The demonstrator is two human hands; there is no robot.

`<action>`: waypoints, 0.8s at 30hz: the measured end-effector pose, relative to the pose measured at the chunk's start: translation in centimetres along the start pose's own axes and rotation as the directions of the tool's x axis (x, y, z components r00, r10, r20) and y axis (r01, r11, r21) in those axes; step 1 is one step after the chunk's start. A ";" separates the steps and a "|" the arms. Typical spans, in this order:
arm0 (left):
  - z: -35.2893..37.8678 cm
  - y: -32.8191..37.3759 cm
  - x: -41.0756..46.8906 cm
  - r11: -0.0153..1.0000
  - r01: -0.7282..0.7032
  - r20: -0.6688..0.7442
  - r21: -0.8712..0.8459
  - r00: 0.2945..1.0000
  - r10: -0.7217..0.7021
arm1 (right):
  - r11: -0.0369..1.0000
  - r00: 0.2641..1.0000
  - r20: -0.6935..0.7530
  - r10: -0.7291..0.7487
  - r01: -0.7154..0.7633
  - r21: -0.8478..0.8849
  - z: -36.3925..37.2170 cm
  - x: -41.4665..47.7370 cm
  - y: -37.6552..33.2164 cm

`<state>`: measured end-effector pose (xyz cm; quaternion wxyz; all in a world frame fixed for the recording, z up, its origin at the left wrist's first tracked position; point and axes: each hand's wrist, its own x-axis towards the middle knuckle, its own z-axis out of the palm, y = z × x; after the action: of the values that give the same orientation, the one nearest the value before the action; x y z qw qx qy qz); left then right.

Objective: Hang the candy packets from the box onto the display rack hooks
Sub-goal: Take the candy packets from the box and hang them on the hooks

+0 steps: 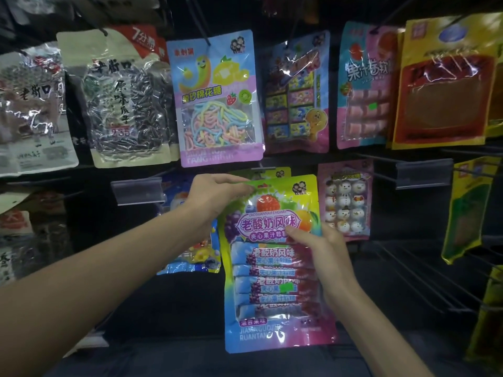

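Dark display rack (89,221) panels fill the background, with rows of snack packets hung on wire pegs.

1. Task item: one fruit candy packet (272,270), green-yellow at the top and blue-pink at the bottom, sits upright in front of the rack's lower row. Whether its top hole is on a peg cannot be told.
2. Left hand (215,197): reaches in from the left of the fruit candy packet and pinches its upper left edge between thumb and fingertips.
3. Right hand (324,251): grips the fruit candy packet's right edge at mid-height. The thumb lies on the printed front and the fingers are behind it.
4. Directly behind the fruit candy packet's top edge, a second yellow-green packet (261,174) shows only its upper strip.
5. Left of the fruit candy packet hangs a blue packet (190,254), partly covered by the left forearm.
6. Right of it hangs a pink snowman packet (344,200).
7. Above it hangs a pastel rope-candy packet (217,99).
8. Upper left of it, a clear price-tag holder (138,190) is fixed to a peg.
9. Bare wire hooks (422,276) project from the rack lower right of the fruit candy packet.
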<state>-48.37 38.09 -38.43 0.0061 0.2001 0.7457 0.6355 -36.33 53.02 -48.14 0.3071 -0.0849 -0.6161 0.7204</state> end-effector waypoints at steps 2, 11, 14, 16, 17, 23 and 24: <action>0.1 -0.4 -0.1 1.000 -0.013 -0.015 -0.020 1.000 0.012 | 1.000 1.000 0.000 0.004 -0.004 -0.003 0.0 0.0 0.1; 0.7 -0.5 -0.3 0.998 -0.053 -0.030 -0.044 0.998 0.051 | 1.000 1.000 -0.013 0.009 -0.010 -0.005 -0.3 -0.1 0.0; 0.8 -0.3 -0.2 0.997 -0.067 -0.036 -0.037 0.997 0.066 | 1.000 1.000 0.000 0.017 -0.017 0.002 -0.2 0.1 0.1; 0.8 -0.4 -0.1 0.998 -0.055 -0.052 -0.044 0.997 0.053 | 1.000 1.000 -0.002 0.005 -0.005 -0.002 -0.2 0.2 0.1; 0.7 -0.5 -0.1 0.998 -0.046 -0.058 -0.052 0.997 0.043 | 1.000 1.000 -0.003 0.003 -0.003 -0.001 -0.1 0.2 0.2; 0.5 -0.8 -0.1 0.998 -0.035 -0.056 -0.058 0.998 0.032 | 1.000 1.000 -0.016 0.013 -0.013 -0.005 0.1 0.4 0.7; 0.5 -0.8 -0.2 0.998 -0.034 -0.055 -0.056 0.998 0.031 | 1.000 1.000 -0.014 0.013 -0.013 0.001 0.1 0.5 0.8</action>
<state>-48.31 38.45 -39.32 -0.0186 0.1945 0.7239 0.6617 -36.99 53.17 -48.74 0.3068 -0.0936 -0.6130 0.7221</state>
